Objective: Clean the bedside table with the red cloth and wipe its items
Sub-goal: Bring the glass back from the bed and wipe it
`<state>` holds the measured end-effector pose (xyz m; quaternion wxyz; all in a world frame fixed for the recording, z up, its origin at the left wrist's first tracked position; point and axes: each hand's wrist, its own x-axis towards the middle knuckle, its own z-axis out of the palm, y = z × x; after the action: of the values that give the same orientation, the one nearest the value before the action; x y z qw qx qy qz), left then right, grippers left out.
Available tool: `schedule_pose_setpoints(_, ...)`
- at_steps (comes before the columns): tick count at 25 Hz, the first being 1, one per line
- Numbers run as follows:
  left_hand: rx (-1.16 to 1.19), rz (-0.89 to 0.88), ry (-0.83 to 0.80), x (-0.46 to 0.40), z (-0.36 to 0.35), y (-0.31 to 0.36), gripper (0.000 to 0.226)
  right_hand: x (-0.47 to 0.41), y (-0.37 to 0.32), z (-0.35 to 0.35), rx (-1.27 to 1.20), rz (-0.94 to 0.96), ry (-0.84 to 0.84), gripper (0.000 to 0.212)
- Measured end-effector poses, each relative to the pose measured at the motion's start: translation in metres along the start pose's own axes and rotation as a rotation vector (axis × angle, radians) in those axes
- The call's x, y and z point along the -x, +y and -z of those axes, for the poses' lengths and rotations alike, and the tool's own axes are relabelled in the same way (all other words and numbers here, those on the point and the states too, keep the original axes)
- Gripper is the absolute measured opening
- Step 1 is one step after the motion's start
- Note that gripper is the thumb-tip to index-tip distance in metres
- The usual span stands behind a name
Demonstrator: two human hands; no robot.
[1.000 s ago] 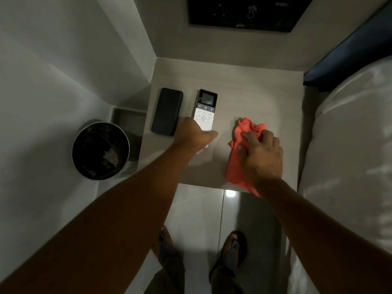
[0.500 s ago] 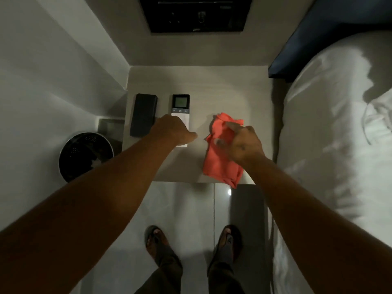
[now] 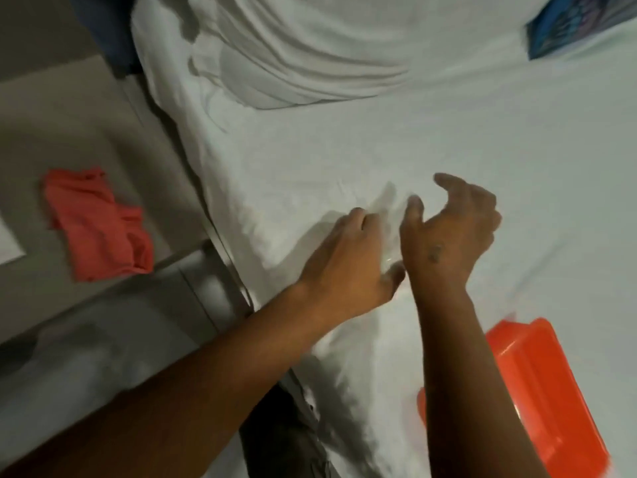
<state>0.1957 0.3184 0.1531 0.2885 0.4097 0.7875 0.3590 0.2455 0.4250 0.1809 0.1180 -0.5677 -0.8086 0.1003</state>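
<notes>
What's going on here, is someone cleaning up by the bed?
A person is leaning over the white bed with both hands above the sheet. The left hand and right hand are close together and loosely curled; neither holds anything clearly visible. The red cloth lies crumpled and untouched on the bedside table. An orange plastic container sits on the bed near the right forearm.
</notes>
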Motion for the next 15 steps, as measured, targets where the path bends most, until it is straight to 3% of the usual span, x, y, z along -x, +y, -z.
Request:
schedule_pose_setpoints(3,-0.151,-0.036,-0.114,-0.017,-0.033,0.012,0.073,-0.008,0.047,-0.006,0.002,-0.325,-0.193,0.049)
schedule_pose_setpoints(7,-0.174,-0.033,-0.126,-0.025,-0.044,0.011,0.073,-0.009,0.043,-0.013,-0.287,-0.377,-0.213,0.021)
schedule_pose_setpoints(9,-0.02,0.036,-0.102,-0.026,-0.027,0.001,0.073,-0.007,0.02,-0.01,-0.293,-0.271,-0.218,0.016)
schedule_pose_setpoints(11,0.335,0.152,-0.087,-0.019,0.008,-0.027,0.068,0.005,-0.023,-0.017,-0.339,-0.117,-0.259,0.014)
schedule_pose_setpoints(13,0.712,0.217,-0.073,0.002,0.046,-0.065,0.064,0.03,-0.074,-0.03,-0.436,0.034,-0.314,0.025)
schedule_pose_setpoints(15,0.864,0.26,0.075,0.039,0.089,-0.115,0.065,0.063,-0.133,-0.053,-0.642,0.124,-0.372,0.037)
